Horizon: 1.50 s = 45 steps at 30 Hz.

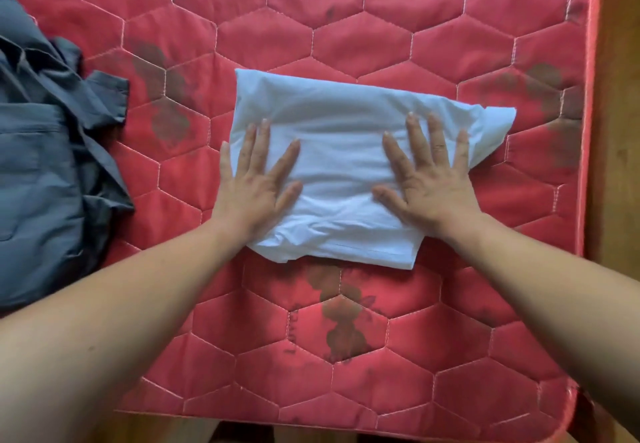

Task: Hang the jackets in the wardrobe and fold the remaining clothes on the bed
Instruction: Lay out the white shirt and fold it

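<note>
My left hand [258,186] and right hand [429,182] flat on the folded white garment [346,151]
Palms down, fingers straight and spread, I press it onto the middle of the red quilted mattress [381,26]. Its long axis runs left to right across me, a loose corner pointing right toward the mattress edge. A crumpled grey shirt [45,172] lies well apart on my left

Red quilted mattress [415,26] fills the view.
Hexagon stitching, dark blotches all over it; brown strip along the right and near edges, probably wooden floor [620,165]; soft, even light.
</note>
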### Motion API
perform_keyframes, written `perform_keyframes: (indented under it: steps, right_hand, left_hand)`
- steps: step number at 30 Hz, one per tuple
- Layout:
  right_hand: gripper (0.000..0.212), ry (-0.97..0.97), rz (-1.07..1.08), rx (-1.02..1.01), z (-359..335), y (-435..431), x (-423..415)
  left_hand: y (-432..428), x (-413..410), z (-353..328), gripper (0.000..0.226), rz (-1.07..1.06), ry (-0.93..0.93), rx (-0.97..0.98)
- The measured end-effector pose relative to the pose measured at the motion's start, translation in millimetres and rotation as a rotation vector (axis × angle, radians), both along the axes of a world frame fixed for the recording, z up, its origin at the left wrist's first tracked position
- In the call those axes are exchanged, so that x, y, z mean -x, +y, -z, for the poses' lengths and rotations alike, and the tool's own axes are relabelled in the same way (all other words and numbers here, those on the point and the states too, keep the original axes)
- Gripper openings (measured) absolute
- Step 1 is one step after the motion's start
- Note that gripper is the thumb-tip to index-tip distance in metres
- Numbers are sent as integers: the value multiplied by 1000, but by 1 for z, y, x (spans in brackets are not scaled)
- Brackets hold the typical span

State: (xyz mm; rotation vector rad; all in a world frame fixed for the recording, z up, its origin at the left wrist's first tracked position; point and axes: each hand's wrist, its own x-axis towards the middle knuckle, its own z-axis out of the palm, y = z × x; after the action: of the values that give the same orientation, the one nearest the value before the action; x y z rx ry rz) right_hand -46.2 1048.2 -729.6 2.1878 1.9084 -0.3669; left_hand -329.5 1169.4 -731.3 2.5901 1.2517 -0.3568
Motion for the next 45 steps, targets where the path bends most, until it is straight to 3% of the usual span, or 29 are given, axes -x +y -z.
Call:
perform_keyframes:
  steps: [6, 15, 19, 21, 23, 25, 27, 29, 31, 34, 38, 45]
  right_hand:
    - [88, -20, 175, -33, -2, -17, -26]
    - [90, -15, 102, -177, -7, -24, -1]
    - [96, -5, 0, 10, -1, -35, 31]
    - [95, 26, 65, 9, 0, -34, 32]
    - [90, 160, 274, -181, -9, -32, 33]
    - [88, 363, 662, -466, -21, -30, 30]
    - [92, 602, 1100, -656, -35, -22, 24]
    - [86, 849, 1525, -690, -49, -5, 16]
    - [68, 1158, 1774, -616, -56, 7, 4]
    - [42, 1413, 1809, -313, -66, 9, -7]
    - [32, 1612, 1663, -46, -73, -2, -1]
    - [43, 1626, 1521, -163, -102, -6, 9]
  left_hand:
    - [-11, 32, 4, 74, 8, 25, 0]
    - [-19, 32, 0, 80, -62, -51, -6]
    - [-29, 28, -1, 86, -69, 9, 67]
    - [-27, 22, -4, 89, -151, -76, 110]
    - [-18, 17, -10, 89, -347, -298, 135]
    - [0, 12, -16, 88, -575, -526, 183]
    - [24, 6, -23, 85, -779, -628, 261]
    - [47, -1, -31, 75, -958, -675, 361]
    - [62, -7, -38, 59, -1066, -732, 555]
    - [70, -8, -45, 38, -1082, -692, 906]
    - [69, -1, -53, 33, -1024, -698, 1183]
    - [57, 23, -88, 30, -976, -760, 1253]
